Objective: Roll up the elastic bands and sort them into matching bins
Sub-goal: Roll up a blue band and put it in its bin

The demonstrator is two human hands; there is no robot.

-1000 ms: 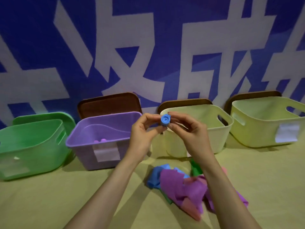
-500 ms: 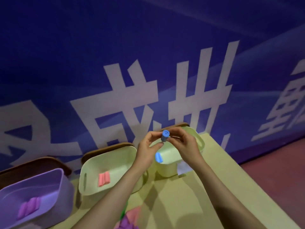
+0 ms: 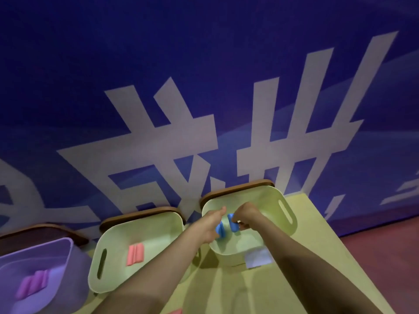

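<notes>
Both my hands reach into the far-right pale green bin (image 3: 288, 214). My right hand (image 3: 248, 215) pinches a rolled blue band (image 3: 233, 224) low inside the bin. My left hand (image 3: 209, 225) is just to its left, thumb stretched up and off the roll, its fingers mostly hidden. A second blue roll (image 3: 220, 232) lies on the bin floor, partly hidden by my left hand. The middle pale bin (image 3: 97, 257) holds salmon-pink rolls (image 3: 135, 254). The purple bin (image 3: 69, 248) at the left holds purple rolls (image 3: 34, 283).
Brown lids (image 3: 238, 189) lean behind the bins against the blue printed wall. A white label (image 3: 258, 258) sits on the right bin's front. The yellow table ends just right of that bin, above a red floor (image 3: 385, 257). A scrap of pink band (image 3: 175, 311) shows at the bottom edge.
My hands have dropped from above the bins down into the far-right bin with the blue roll. My left hand has come off the roll. The view has swung further right.
</notes>
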